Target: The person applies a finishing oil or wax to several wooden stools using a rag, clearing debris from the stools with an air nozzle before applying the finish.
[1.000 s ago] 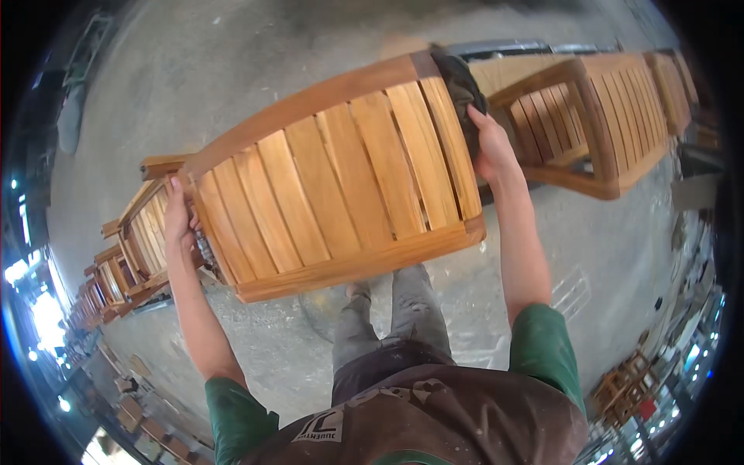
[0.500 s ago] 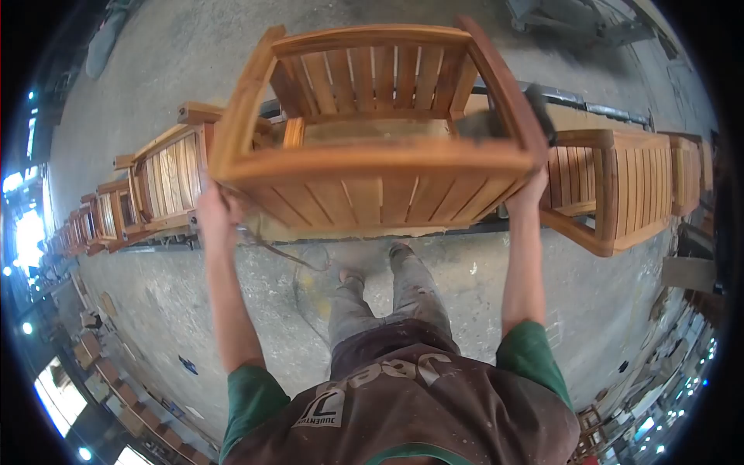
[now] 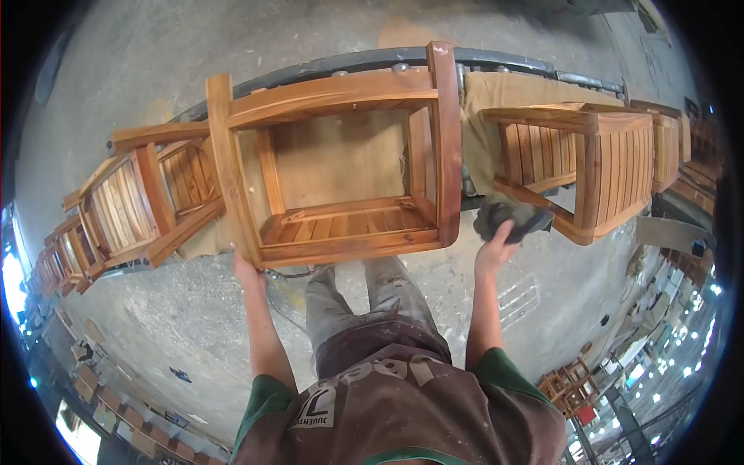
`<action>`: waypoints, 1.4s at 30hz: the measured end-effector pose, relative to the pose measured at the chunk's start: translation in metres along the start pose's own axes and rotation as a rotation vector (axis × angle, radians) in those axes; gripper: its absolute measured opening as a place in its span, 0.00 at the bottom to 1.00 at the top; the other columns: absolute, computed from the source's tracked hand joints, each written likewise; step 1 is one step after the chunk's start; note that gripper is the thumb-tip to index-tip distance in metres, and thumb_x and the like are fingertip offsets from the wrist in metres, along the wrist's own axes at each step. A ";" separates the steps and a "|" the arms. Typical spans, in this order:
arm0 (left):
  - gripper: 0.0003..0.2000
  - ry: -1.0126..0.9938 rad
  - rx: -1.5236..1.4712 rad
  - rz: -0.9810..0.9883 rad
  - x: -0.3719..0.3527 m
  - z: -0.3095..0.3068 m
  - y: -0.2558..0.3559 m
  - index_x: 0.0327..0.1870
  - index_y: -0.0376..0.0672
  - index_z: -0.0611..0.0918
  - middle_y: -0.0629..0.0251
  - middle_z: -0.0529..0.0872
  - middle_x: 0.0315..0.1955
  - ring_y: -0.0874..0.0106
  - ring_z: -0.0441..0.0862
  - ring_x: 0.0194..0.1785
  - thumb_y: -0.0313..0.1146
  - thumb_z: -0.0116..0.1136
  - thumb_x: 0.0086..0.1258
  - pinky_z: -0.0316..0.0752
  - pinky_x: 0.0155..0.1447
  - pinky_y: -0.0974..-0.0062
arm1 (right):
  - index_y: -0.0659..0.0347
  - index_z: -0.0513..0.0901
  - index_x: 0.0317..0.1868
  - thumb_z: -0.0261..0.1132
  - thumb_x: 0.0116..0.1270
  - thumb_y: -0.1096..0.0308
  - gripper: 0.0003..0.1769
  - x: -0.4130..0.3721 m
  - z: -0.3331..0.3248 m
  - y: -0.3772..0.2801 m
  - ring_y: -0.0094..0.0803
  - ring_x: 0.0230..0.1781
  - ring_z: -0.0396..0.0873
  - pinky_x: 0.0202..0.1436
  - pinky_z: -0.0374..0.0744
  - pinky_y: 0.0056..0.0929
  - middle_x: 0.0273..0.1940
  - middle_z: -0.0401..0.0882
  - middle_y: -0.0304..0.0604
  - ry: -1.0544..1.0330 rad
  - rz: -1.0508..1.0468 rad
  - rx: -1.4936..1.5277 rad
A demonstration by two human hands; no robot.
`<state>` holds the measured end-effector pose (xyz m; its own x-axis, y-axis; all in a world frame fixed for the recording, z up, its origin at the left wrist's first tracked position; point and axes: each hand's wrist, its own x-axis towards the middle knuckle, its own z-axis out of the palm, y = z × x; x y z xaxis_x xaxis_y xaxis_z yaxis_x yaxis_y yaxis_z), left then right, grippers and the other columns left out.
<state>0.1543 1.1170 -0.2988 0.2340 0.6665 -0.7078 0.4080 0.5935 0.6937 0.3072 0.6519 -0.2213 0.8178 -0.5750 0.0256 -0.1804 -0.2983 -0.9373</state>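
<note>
A wooden chair (image 3: pixel 349 246) with slats and an open frame rests on a long line covered with brown cloth (image 3: pixel 496 93). My left hand (image 3: pixel 246 267) is at the chair's near left corner; its fingers are partly hidden, and I cannot tell how firmly they grip. To the right of the chair, my right hand (image 3: pixel 496 246) is closed on a dark cloth (image 3: pixel 513 219), apart from the chair. A thin hose or cord (image 3: pixel 298 273) runs beside my left hand, under the chair's near edge.
More slatted wooden chairs stand in line on the left (image 3: pixel 116 205) and on the right (image 3: pixel 624 174). The line's dark metal rail (image 3: pixel 341 63) passes behind the chair. Stacked chairs (image 3: pixel 572 387) are at the lower right.
The chair has turned, its seat slats now lying low near me, and it rests on the cloth. My right hand has let go of it and moved down and left with the dark cloth.
</note>
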 end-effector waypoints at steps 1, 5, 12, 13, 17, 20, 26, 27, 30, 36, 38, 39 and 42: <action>0.24 0.017 0.008 0.020 0.003 -0.001 -0.002 0.52 0.38 0.79 0.63 0.85 0.37 0.72 0.81 0.31 0.53 0.47 0.80 0.71 0.25 0.75 | 0.71 0.78 0.50 0.63 0.72 0.55 0.23 -0.014 -0.014 0.011 0.38 0.49 0.78 0.56 0.75 0.36 0.51 0.80 0.50 -0.203 -0.081 -0.139; 0.25 0.019 0.011 0.045 -0.002 -0.001 0.001 0.58 0.32 0.77 0.57 0.84 0.48 0.66 0.83 0.47 0.49 0.48 0.80 0.78 0.47 0.69 | 0.54 0.82 0.51 0.72 0.50 0.61 0.26 -0.015 0.037 0.002 0.53 0.57 0.73 0.60 0.74 0.44 0.62 0.73 0.52 -0.653 -0.639 -0.816; 0.27 0.114 0.023 0.111 0.008 -0.004 -0.007 0.60 0.28 0.76 0.53 0.82 0.54 0.61 0.81 0.55 0.48 0.50 0.79 0.75 0.59 0.65 | 0.56 0.82 0.36 0.65 0.56 0.66 0.07 0.152 0.219 -0.025 0.52 0.43 0.76 0.47 0.78 0.47 0.38 0.77 0.48 -0.385 -0.940 -0.481; 0.27 0.106 -0.002 0.091 0.003 -0.001 -0.004 0.60 0.27 0.76 0.53 0.82 0.54 0.61 0.81 0.55 0.48 0.51 0.79 0.76 0.59 0.64 | 0.58 0.81 0.36 0.64 0.60 0.64 0.08 0.190 0.235 -0.009 0.53 0.38 0.77 0.46 0.77 0.48 0.33 0.78 0.50 -0.239 -0.873 -0.366; 0.27 0.129 -0.031 0.104 0.005 0.003 -0.003 0.58 0.27 0.77 0.52 0.83 0.53 0.61 0.82 0.54 0.48 0.52 0.78 0.76 0.58 0.64 | 0.62 0.80 0.43 0.63 0.64 0.59 0.14 0.244 0.295 -0.064 0.55 0.46 0.77 0.50 0.77 0.46 0.42 0.81 0.53 -0.272 -0.910 -0.632; 0.25 0.094 0.122 0.113 0.014 -0.014 -0.013 0.59 0.30 0.77 0.54 0.83 0.52 0.62 0.83 0.52 0.49 0.51 0.78 0.78 0.56 0.64 | 0.61 0.77 0.40 0.67 0.60 0.58 0.16 0.221 0.295 -0.073 0.54 0.48 0.75 0.54 0.76 0.48 0.43 0.79 0.51 -0.354 -1.078 -0.795; 0.27 0.100 0.325 0.283 0.023 -0.011 -0.012 0.43 0.28 0.84 0.54 0.86 0.40 0.67 0.82 0.40 0.51 0.50 0.79 0.78 0.47 0.68 | 0.56 0.81 0.49 0.68 0.62 0.54 0.20 0.091 0.151 -0.027 0.50 0.47 0.80 0.46 0.80 0.47 0.43 0.82 0.48 -0.383 -0.812 -0.970; 0.27 0.055 0.289 0.230 0.017 -0.006 -0.009 0.40 0.29 0.84 0.56 0.86 0.36 0.68 0.82 0.38 0.51 0.50 0.79 0.78 0.44 0.69 | 0.57 0.80 0.46 0.68 0.61 0.55 0.19 0.062 0.114 -0.012 0.49 0.47 0.80 0.45 0.80 0.46 0.44 0.82 0.47 -0.394 -0.776 -0.924; 0.25 -0.070 0.342 0.081 0.009 -0.010 0.002 0.39 0.31 0.85 0.60 0.85 0.25 0.70 0.82 0.32 0.50 0.50 0.79 0.75 0.40 0.72 | 0.58 0.79 0.40 0.70 0.56 0.60 0.15 -0.038 0.046 0.008 0.45 0.42 0.80 0.41 0.81 0.44 0.40 0.81 0.45 -0.455 -0.746 -1.084; 0.23 -0.251 0.411 0.186 0.023 -0.016 -0.002 0.35 0.33 0.85 0.64 0.85 0.24 0.71 0.82 0.32 0.47 0.52 0.79 0.76 0.42 0.71 | 0.57 0.76 0.30 0.71 0.50 0.61 0.13 -0.202 0.155 -0.044 0.42 0.31 0.80 0.29 0.80 0.42 0.30 0.79 0.44 -0.659 -0.811 -0.902; 0.22 -0.302 0.434 0.207 0.026 -0.020 0.002 0.36 0.31 0.85 0.65 0.87 0.26 0.72 0.82 0.34 0.46 0.52 0.79 0.76 0.43 0.71 | 0.57 0.75 0.29 0.70 0.49 0.63 0.13 -0.263 0.197 -0.057 0.45 0.28 0.78 0.29 0.78 0.44 0.29 0.77 0.45 -0.692 -0.722 -0.740; 0.22 -0.357 0.475 0.223 0.025 -0.022 0.004 0.37 0.30 0.85 0.65 0.88 0.28 0.73 0.82 0.35 0.45 0.52 0.79 0.76 0.43 0.70 | 0.56 0.75 0.27 0.70 0.45 0.61 0.14 -0.292 0.216 -0.053 0.41 0.29 0.78 0.27 0.78 0.40 0.27 0.76 0.43 -0.692 -0.794 -0.589; 0.21 -0.404 -0.422 0.062 0.030 -0.028 -0.010 0.42 0.30 0.85 0.62 0.88 0.30 0.76 0.79 0.34 0.44 0.53 0.78 0.75 0.43 0.72 | 0.55 0.78 0.31 0.72 0.44 0.56 0.17 -0.350 0.264 -0.072 0.38 0.36 0.76 0.31 0.79 0.35 0.35 0.75 0.40 -0.798 -1.019 -0.520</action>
<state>0.1324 1.1437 -0.3233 0.5977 0.5303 -0.6013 0.0154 0.7422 0.6700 0.1779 1.0759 -0.2543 0.7657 0.5958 0.2424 0.6394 -0.6643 -0.3870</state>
